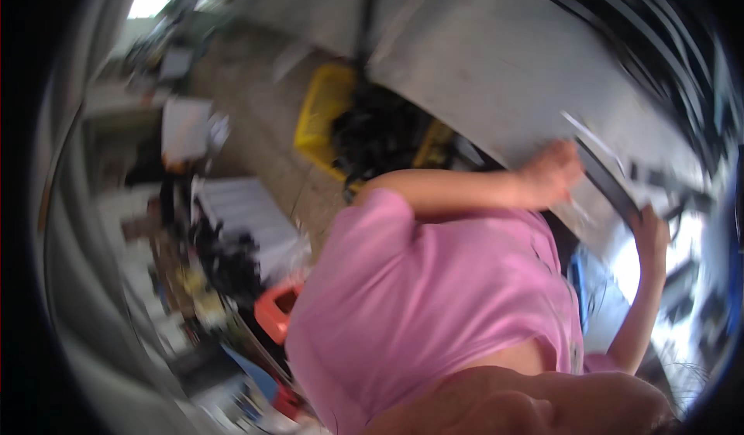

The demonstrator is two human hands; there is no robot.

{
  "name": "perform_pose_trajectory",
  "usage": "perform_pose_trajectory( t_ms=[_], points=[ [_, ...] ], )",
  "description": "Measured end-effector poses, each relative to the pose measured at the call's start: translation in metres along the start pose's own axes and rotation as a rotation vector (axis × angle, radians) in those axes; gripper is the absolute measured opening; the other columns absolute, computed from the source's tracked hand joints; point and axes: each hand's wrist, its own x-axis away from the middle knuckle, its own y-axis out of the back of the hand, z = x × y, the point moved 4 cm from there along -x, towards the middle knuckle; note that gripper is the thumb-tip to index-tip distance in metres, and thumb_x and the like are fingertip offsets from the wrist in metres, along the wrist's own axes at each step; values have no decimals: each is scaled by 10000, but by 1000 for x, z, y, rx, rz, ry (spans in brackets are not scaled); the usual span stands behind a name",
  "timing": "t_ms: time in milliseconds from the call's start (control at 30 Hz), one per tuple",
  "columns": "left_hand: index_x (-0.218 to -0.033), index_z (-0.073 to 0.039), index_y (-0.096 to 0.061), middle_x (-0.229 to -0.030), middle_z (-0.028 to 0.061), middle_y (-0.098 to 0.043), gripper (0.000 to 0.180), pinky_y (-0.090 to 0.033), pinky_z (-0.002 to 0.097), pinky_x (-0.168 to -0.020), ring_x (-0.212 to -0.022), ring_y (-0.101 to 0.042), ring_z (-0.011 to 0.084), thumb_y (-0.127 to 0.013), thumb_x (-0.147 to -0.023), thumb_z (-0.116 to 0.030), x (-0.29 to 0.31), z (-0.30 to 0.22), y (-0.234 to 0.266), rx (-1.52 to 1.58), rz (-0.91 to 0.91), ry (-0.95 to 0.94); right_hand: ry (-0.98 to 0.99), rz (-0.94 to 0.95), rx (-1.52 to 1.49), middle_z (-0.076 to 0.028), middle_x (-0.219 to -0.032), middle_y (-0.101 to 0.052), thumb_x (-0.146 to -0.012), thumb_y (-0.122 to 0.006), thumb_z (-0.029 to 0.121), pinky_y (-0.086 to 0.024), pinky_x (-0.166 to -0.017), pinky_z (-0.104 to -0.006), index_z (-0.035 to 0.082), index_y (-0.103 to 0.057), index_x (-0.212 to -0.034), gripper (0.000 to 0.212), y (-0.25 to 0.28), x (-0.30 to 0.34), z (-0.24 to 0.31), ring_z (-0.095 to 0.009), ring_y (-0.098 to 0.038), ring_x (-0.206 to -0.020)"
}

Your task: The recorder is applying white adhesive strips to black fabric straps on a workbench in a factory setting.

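A flat dark strip (608,181) stretches between my two hands over the grey table, and its kind is not clear. My left hand (549,175) is closed at the strip's far end, its fingers partly smeared by motion. At the near end, my right hand (652,237) is closed round the strip. Just past the strip, a thin whitish piece (593,137) lies on the tabletop close to my left fingers.
Long dark strips (659,36) lie bunched along the table's far right. The grey table (480,63) has its edge beside my left forearm. Below it stands a yellow crate (319,117) with black items. A white container (252,218) and a red-orange plastic piece (275,311) are at left.
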Motion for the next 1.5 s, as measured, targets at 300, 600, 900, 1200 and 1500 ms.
perform_pose_trajectory(
  t_ms=[300,600,900,1200,1500],
  points=[
    [-1144,50,-511,-1178,229,-441,643,-264,549,-999,-1188,-334,410,-609,-750,-449,12,-13,3,-247,13,28,-97,202,102,-209,-848,-604,-831,-553,239,-445,-722,-476,30,-530,-903,222,8,-10,38,-379,-589,-822],
    [-1071,29,-545,-1140,206,-485,576,-339,520,-909,-1091,-435,378,-705,-640,-317,-4,-5,8,-102,7,100,-3,-62,-472,-166,-912,-598,-811,-556,117,-466,-716,-422,70,-593,-976,175,-2,-16,102,-357,-587,-840],
    [-1219,-19,-489,-1273,141,-443,581,-293,528,-984,-1207,-376,330,-650,-761,-340,1,-11,-2,-186,144,72,-194,-250,-600,-141,-721,-634,-804,-593,202,-493,-648,-380,60,-584,-906,175,-21,-14,71,-322,-626,-696],
    [-1217,-41,-482,-1266,122,-436,569,-288,528,-977,-1200,-375,308,-646,-772,-355,6,-9,1,-188,115,99,-203,-200,-482,-108,-747,-641,-807,-616,233,-495,-639,-353,89,-587,-942,199,-21,-15,80,-273,-633,-689],
    [-1218,-58,-475,-1264,110,-440,563,-274,531,-979,-1201,-378,291,-640,-777,-366,3,-9,0,-177,104,122,-213,-197,-482,-135,-767,-646,-812,-592,243,-496,-675,-394,84,-576,-930,199,-19,-16,78,-326,-629,-736]
  ],
)
